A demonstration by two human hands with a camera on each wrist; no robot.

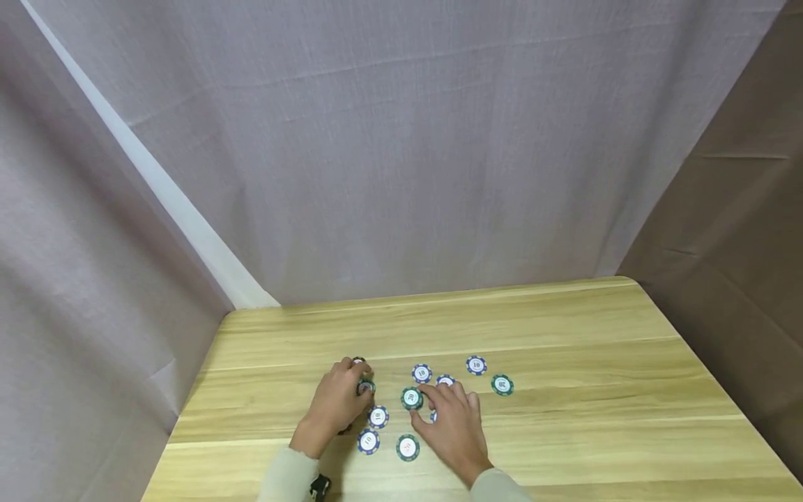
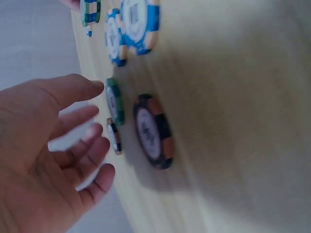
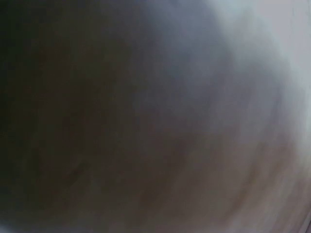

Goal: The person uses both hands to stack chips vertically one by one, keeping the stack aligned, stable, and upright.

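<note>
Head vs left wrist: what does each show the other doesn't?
Only head: the rightmost green chip, the red-printed green chip and both sleeves.
Only left wrist: the palm side of the left hand and the printed face of the near dark chip.
Both: the left hand, the green chip by its thumb, two blue chips, the tabletop.

- Stack: green chips, top 1 face up, white centre marked 20; right hand pinches its edge, thumb and index.
- Green chip: flat, pale centre up, just beside left hand's thumb.
</note>
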